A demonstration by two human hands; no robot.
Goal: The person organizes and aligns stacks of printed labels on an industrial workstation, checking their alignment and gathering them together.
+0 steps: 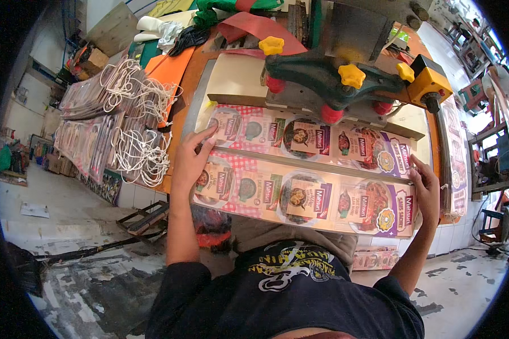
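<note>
Nearest is a dark printed shirt (pixel 308 291), worn by the person; beyond it, below the edge of an orange-brown table (pixel 178 121), what seems a plastic bag (pixel 214 240) is seen with red showing, its contents otherwise unclear. At the table's near edge, front printed boards (pixel 257 196) are laid flat, picturing bowls of food. Their left end is met by the left hand (pixel 193 158), with thumb and forefinger slightly spread; their right end is met by the right hand (pixel 427 183), with fingers bent; whether anything is pinched by either cannot be told. Just behind, rear printed boards (pixel 271 135) are stacked, both hands being set near their ends. Over these, a dark green press bracket (pixel 314 76) is fitted with yellow knobs (pixel 352 76). Corded bundles (pixel 110 99) are piled to the left; farther back, a cardboard box (pixel 96 60) is placed, its contents indistinguishable
</note>
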